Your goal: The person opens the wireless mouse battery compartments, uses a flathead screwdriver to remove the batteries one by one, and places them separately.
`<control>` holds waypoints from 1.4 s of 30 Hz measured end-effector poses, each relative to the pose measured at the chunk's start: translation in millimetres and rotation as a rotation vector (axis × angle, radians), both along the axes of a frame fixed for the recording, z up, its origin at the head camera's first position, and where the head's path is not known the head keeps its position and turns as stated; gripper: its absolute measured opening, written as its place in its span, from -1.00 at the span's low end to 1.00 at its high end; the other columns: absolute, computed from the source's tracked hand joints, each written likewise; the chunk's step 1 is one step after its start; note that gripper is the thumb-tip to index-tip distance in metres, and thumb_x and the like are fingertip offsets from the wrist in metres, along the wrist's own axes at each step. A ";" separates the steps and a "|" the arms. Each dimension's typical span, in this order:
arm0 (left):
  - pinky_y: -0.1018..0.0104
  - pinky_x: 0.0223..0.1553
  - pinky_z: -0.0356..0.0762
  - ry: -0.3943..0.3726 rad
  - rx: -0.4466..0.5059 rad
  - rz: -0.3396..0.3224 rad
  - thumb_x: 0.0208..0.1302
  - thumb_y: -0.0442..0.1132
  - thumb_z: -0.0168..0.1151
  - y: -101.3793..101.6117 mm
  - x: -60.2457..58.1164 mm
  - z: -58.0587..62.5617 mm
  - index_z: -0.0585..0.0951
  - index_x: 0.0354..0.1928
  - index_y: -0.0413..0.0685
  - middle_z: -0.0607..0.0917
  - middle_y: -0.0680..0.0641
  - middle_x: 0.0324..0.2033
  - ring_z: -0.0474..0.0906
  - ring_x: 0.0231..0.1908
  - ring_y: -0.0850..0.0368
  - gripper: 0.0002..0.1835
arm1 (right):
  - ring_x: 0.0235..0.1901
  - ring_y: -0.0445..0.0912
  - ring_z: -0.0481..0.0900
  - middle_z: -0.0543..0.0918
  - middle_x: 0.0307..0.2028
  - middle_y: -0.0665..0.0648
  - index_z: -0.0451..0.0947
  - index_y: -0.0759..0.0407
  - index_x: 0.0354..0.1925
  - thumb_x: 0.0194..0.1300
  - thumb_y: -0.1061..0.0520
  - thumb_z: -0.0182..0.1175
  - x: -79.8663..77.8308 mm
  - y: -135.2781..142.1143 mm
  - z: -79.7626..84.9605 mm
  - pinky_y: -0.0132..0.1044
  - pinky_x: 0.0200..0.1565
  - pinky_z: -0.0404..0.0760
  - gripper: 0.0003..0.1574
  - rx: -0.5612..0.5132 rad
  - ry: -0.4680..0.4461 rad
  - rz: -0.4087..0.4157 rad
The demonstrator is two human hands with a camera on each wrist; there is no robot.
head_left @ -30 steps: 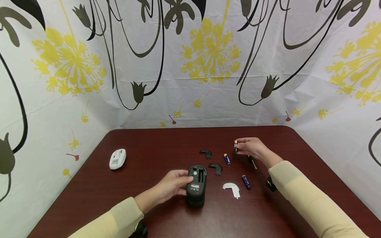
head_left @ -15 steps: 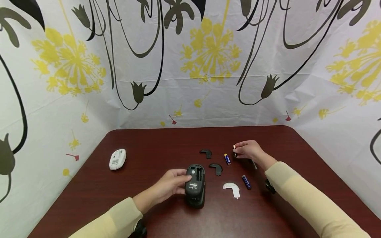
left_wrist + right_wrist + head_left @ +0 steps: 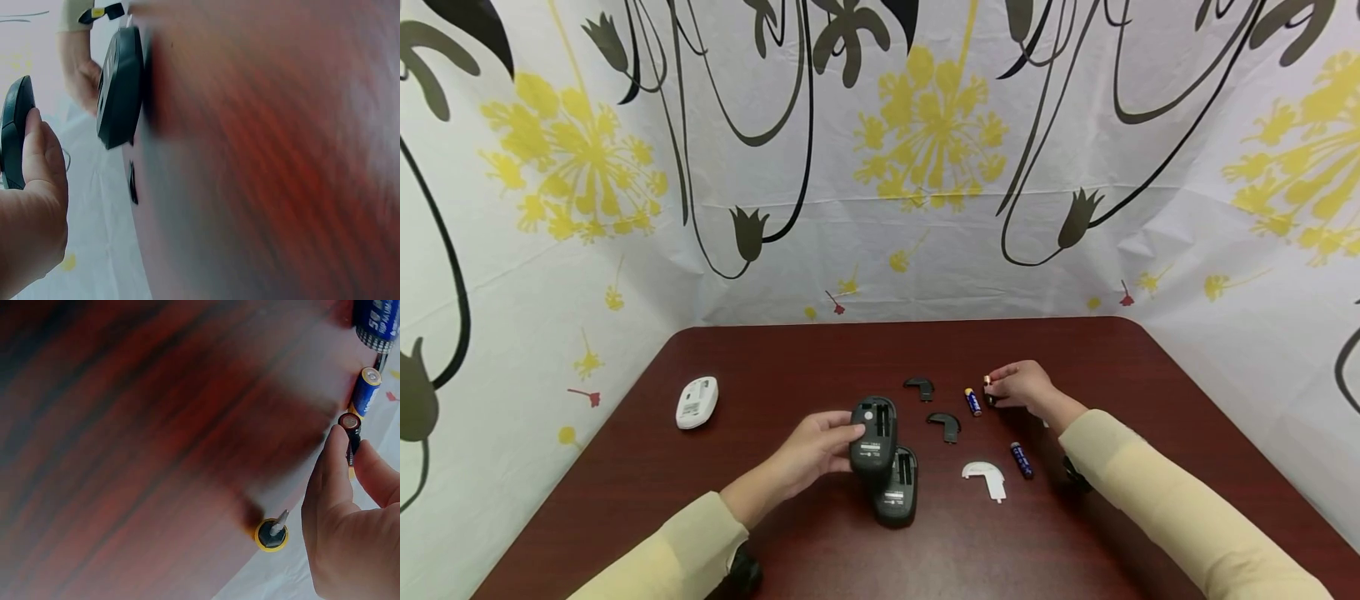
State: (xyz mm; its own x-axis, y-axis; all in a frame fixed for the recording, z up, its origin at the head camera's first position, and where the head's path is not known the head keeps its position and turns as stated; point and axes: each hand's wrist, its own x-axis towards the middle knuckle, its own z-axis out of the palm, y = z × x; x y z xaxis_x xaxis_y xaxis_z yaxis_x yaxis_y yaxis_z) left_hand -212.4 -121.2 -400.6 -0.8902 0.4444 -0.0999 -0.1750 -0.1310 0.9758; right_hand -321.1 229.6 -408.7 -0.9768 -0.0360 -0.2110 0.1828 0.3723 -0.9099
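Note:
My left hand (image 3: 811, 447) grips a black computer mouse (image 3: 874, 442) by its side, underside up with the battery slot uncovered. A second black mouse (image 3: 898, 493) lies underside up on the table, partly overlapped by the raised one in the head view. In the left wrist view, the held mouse (image 3: 15, 134) appears apart from the lying mouse (image 3: 120, 87). Farther right, my right hand (image 3: 1028, 390) pinches a black battery with a copper end (image 3: 349, 422) between thumb and fingers, standing upright near a blue battery (image 3: 973, 402).
Two black battery covers (image 3: 919, 387) and a white one (image 3: 987, 481) lie mid-table. Another blue battery (image 3: 1021, 460) is to their right. A screwdriver (image 3: 272, 534) lies by the right hand. At the far left sits a white mouse (image 3: 697, 402). Patterned cloth hangs behind the table (image 3: 790, 367).
My left hand has lifted one black mouse up and to the left, exposing the other beneath it. My right hand has moved slightly left and lower with the battery.

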 end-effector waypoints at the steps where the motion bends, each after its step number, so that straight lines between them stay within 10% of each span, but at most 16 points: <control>1: 0.13 -0.14 0.66 0.002 -0.001 0.005 0.37 -0.28 0.17 -2.1 -1.8 0.3 0.38 0.21 -0.49 0.65 -0.23 -0.08 0.65 -0.12 0.00 -0.51 | -0.28 -0.04 0.67 0.64 -0.23 0.26 0.44 0.56 0.06 0.29 0.40 0.21 0.1 -0.7 -0.3 -0.08 -0.18 0.69 -0.60 0.002 -0.005 -0.003; 23: 0.22 -0.21 0.66 -0.037 -0.208 0.106 0.40 -0.22 0.17 -54.4 -55.8 -7.6 0.35 0.23 -0.48 0.66 -0.18 -0.14 0.65 -0.18 0.06 -0.47 | -0.19 0.06 0.64 0.58 -0.15 0.36 0.46 0.59 -0.01 0.30 0.42 0.18 1.4 -4.2 -0.9 -0.06 -0.17 0.68 -0.69 0.051 -0.014 0.001; 42: 0.20 -0.20 0.67 -0.089 -0.310 0.228 0.42 -0.25 0.14 -75.3 -79.1 -16.8 0.28 0.28 -0.52 0.57 -0.37 0.04 0.64 -0.17 0.05 -0.44 | -0.13 0.13 0.65 0.63 -0.15 0.40 0.47 0.61 -0.02 0.29 0.45 0.17 2.1 -4.9 -0.5 -0.04 -0.15 0.67 -0.70 0.040 -0.020 -0.010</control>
State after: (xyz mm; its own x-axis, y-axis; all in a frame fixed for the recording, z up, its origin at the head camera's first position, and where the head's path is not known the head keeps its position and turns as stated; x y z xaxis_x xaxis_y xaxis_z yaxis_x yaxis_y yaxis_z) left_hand -291.5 -196.5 -417.4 -0.9446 0.1725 -0.2794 -0.2610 0.1218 0.9576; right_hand -319.0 224.6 -409.2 -0.9727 -0.0178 -0.2314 0.2045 0.4062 -0.8906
